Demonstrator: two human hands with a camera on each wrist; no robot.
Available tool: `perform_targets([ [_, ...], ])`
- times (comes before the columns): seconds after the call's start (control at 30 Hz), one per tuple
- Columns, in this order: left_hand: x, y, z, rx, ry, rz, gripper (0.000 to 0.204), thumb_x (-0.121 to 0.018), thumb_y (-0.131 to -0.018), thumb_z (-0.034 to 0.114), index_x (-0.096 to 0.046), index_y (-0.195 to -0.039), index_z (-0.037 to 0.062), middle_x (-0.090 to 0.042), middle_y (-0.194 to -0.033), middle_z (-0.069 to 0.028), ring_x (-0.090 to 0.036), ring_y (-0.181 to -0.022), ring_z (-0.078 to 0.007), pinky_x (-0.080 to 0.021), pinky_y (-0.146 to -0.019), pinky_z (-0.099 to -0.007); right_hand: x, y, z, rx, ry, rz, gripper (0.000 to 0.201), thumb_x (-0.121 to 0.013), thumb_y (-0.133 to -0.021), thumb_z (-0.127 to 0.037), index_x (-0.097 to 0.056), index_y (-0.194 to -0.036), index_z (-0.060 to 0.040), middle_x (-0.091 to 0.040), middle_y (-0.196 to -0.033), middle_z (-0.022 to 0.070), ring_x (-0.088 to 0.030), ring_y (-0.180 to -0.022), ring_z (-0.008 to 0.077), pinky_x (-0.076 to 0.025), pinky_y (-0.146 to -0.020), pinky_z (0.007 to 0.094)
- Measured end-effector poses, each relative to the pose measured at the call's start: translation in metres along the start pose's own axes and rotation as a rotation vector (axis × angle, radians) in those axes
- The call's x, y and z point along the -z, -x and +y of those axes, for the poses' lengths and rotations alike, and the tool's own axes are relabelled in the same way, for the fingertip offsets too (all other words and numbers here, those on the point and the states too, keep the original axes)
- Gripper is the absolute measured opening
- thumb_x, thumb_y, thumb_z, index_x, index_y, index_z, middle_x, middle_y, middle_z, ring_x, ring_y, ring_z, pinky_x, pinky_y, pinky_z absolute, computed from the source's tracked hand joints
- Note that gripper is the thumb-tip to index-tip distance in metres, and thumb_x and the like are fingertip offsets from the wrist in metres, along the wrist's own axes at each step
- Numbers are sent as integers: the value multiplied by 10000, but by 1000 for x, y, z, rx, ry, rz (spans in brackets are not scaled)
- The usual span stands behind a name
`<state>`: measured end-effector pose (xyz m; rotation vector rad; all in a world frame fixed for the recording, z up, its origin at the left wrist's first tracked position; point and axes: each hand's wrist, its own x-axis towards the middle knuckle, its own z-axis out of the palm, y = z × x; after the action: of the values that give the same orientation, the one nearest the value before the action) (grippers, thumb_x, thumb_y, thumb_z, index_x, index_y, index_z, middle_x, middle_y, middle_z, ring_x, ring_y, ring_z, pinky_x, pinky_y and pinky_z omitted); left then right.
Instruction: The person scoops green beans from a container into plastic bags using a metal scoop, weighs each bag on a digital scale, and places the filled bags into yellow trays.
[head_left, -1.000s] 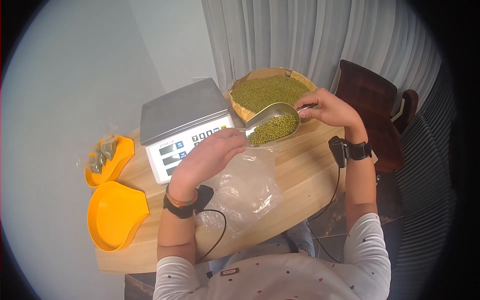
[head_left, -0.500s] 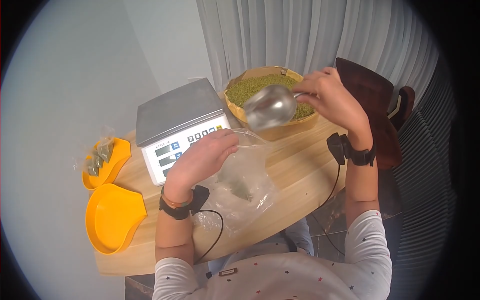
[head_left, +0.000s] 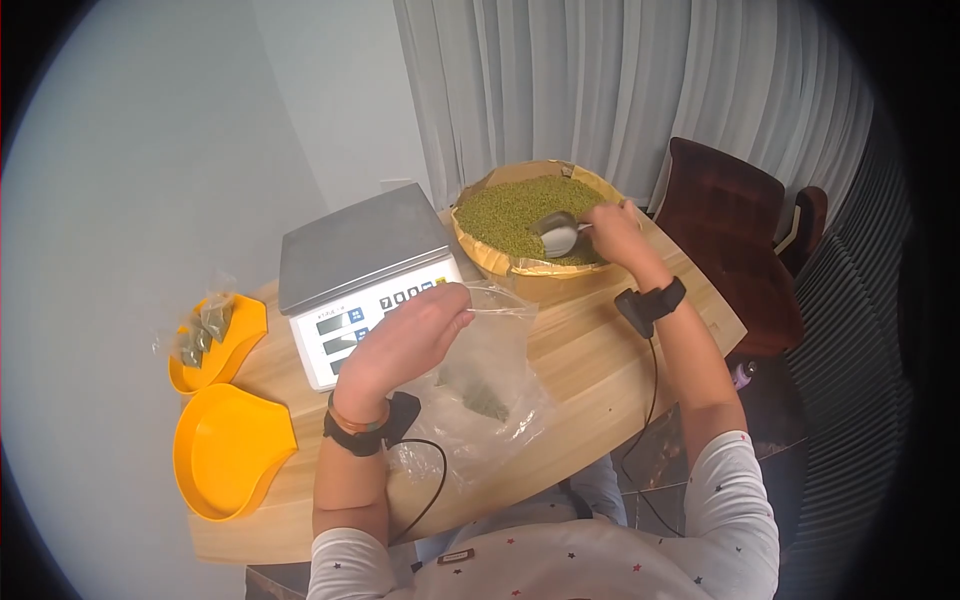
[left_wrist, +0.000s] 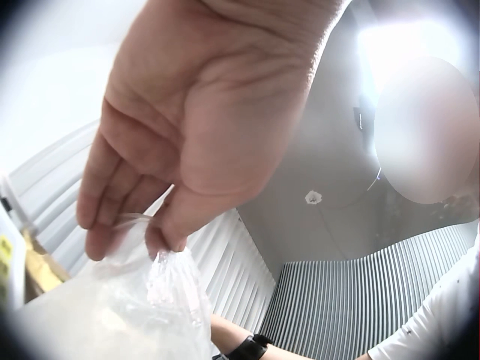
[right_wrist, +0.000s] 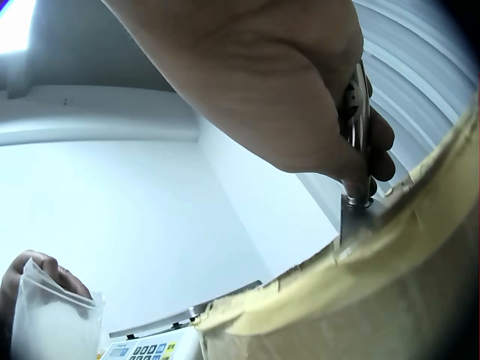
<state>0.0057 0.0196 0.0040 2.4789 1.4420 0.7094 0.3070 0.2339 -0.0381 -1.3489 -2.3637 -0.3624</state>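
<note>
My left hand (head_left: 408,338) pinches the top edge of a clear plastic bag (head_left: 500,350), which hangs down over the table's front part. A small heap of green beans (head_left: 485,400) shows through the bag's lower half. Thumb and fingers grip the plastic rim in the left wrist view, where the bag (left_wrist: 127,307) spreads below them. My right hand (head_left: 617,234) holds a metal scoop (head_left: 560,240) by its handle, inside the box (head_left: 525,265) of green beans (head_left: 510,210). The scoop's bowl is partly sunk among the beans. In the right wrist view the fingers wrap the handle (right_wrist: 363,120).
A digital scale (head_left: 365,250) with a grey platform stands left of the box. Two yellow scale pans (head_left: 235,450) lie at the table's left end; the farther one holds several small filled bags (head_left: 205,325). A dark red chair (head_left: 725,220) stands beyond the table's right end.
The right hand tipped the loaded scoop over the bag, then carried it back into the box of beans. Beans now lie in the bag; the left hand has kept its hold.
</note>
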Motion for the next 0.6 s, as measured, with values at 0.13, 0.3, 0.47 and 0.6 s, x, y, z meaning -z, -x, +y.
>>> perform_targets([
  [0.13,-2,0,0,-10,7,11,241,-542,-998,157,-587,-1129,-40,-646,-1092,-223,-607,-1026,-416,-500,-877,-450,-17,-1,7,-92,-219,-61,135,-693,-838,-92,-764,-954,-83,-729,-915,138,-664,-948,335,-351,-885,444],
  [0.3,-2,0,-2,-14,17,18,240,-539,-998,154,-585,-1131,-40,-646,-1091,-221,-607,-1028,-414,-500,-882,-446,-25,-1,41,-169,-419,-115,176,-730,-846,-135,-765,-1015,-104,-737,-960,138,-683,-929,305,-409,-866,446],
  [0.47,-2,-2,-2,-10,18,-2,246,-552,-995,160,-585,-1130,-43,-649,-1106,-222,-606,-1033,-421,-501,-882,-442,-5,10,44,-340,-836,-148,135,-664,-915,-40,-724,-1026,8,-682,-827,65,-616,-784,147,-489,-734,284],
  [0.6,1,1,1,-22,-3,15,239,-565,-988,149,-582,-1127,-45,-655,-1113,-225,-612,-1021,-427,-508,-866,-443,-10,17,48,-367,-976,-140,183,-665,-932,-70,-707,-1060,53,-665,-836,25,-587,-787,112,-479,-748,275],
])
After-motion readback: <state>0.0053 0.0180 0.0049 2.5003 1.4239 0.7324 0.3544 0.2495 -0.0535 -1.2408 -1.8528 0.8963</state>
